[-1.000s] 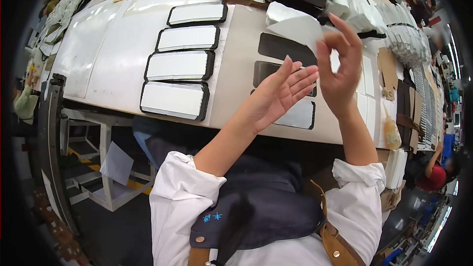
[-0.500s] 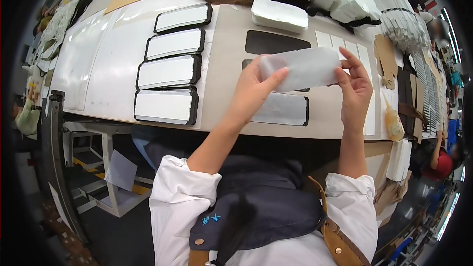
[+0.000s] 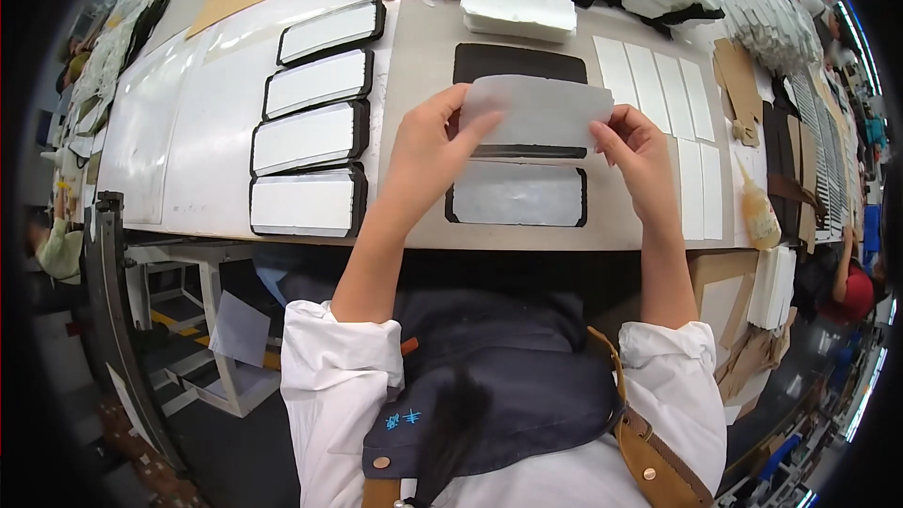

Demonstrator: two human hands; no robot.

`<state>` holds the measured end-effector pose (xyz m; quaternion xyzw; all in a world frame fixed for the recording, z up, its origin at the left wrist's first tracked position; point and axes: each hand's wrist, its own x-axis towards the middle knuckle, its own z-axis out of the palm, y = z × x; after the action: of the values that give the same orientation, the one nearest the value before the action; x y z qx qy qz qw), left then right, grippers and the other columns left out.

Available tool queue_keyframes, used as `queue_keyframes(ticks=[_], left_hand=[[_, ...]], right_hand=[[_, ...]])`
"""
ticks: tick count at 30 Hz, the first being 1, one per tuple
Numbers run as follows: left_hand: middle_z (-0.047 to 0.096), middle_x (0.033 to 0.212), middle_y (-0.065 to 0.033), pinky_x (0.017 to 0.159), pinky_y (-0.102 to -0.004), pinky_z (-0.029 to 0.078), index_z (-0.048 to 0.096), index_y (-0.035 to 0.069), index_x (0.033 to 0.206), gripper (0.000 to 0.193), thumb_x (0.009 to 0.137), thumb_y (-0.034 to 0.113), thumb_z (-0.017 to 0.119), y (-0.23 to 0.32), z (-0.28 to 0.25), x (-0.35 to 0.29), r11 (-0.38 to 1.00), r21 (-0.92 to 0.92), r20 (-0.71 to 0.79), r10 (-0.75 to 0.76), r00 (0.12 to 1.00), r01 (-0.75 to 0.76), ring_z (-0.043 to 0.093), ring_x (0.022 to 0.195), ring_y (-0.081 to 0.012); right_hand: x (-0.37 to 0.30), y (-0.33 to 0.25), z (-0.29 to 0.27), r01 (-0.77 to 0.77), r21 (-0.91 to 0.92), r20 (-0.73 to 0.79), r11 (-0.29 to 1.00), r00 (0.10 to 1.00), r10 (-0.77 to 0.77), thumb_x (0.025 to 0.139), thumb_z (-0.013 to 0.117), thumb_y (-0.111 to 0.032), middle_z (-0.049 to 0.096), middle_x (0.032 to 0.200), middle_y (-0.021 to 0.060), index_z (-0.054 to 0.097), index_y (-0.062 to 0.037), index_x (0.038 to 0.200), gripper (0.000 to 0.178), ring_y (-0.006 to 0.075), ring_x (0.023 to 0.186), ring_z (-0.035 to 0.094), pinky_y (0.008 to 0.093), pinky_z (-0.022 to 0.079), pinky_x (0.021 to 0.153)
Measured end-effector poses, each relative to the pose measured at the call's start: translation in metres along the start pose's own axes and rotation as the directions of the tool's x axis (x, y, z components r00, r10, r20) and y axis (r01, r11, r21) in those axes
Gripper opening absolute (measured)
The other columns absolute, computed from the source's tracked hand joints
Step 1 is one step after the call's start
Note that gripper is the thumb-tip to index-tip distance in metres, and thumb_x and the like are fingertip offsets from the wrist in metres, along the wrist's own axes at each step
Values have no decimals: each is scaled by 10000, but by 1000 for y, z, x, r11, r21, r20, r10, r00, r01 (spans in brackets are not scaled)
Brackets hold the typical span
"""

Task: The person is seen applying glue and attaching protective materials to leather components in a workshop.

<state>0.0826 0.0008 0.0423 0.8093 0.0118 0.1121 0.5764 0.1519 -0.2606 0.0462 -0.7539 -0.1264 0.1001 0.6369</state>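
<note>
Between my two hands I hold a thin, pale translucent sheet (image 3: pixel 541 113) by its short ends. My left hand (image 3: pixel 428 155) pinches its left end, thumb in front. At the right end, the thumb and fingers of my right hand (image 3: pixel 640 150) grip its lower corner. Beneath the sheet lies a black rectangular piece (image 3: pixel 527 151), mostly covered by it. Nearer me is another black-edged piece (image 3: pixel 515 196) with a pale sheet on top. A plain black piece (image 3: pixel 520 60) lies just beyond my hands.
Several black-edged pieces with white panels (image 3: pixel 308 202) line up at left. White strips (image 3: pixel 696 99) lie at right, near a bottle of yellowish liquid (image 3: pixel 758 214). A white stack (image 3: pixel 518 9) stands at the back. Another person (image 3: pixel 851 292) is at far right.
Both hands have moved left with the sheet, which is now more level and sits over the middle black piece. The view has shifted slightly.
</note>
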Motion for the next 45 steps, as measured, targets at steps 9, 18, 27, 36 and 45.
queue_keyframes(ticks=[9, 18, 27, 36, 45], left_hand=[[579, 714, -69, 632, -333, 444, 663, -15, 907, 330, 913, 296, 772, -14, -7, -11, 922, 316, -39, -222, 974, 223, 517, 652, -176], [512, 678, -22, 609, -325, 420, 641, 12, 864, 370, 877, 341, 811, -14, -2, -14, 874, 435, -82, -199, 976, 215, 471, 639, -146], [525, 674, -45, 606, -346, 429, 624, 25, 842, 353, 860, 321, 817, -17, 2, -14, 845, 507, -87, -146, 985, 170, 494, 624, -185], [550, 695, -53, 617, -362, 443, 625, 32, 855, 350, 858, 326, 816, -16, 4, -13, 830, 534, -88, -136, 987, 162, 518, 637, -202], [560, 713, -62, 635, -360, 455, 625, 36, 874, 341, 865, 322, 809, -19, 3, -12, 820, 562, -76, -84, 994, 112, 537, 659, -206]], right_hand=[[7, 31, 10, 277, -575, 15, 770, 945, -328, 898, 793, -197, 629, 840, 36, 646, -24, 877, 227, 192, 800, 548, 335, 450, 750], [8, 33, 10, 242, -556, 14, 795, 959, -283, 866, 808, -187, 620, 851, 68, 633, -29, 802, 244, 244, 846, 545, 378, 447, 802], [8, 38, 10, 264, -592, 21, 761, 949, -314, 847, 811, -154, 613, 866, 69, 626, -30, 802, 226, 251, 862, 547, 386, 439, 826], [7, 35, 11, 264, -607, 15, 749, 947, -322, 836, 820, -151, 628, 881, 72, 649, -34, 815, 209, 254, 873, 563, 389, 440, 838], [7, 33, 13, 266, -632, 17, 728, 944, -330, 840, 818, -156, 621, 901, 64, 653, -44, 823, 201, 249, 900, 566, 393, 429, 865]])
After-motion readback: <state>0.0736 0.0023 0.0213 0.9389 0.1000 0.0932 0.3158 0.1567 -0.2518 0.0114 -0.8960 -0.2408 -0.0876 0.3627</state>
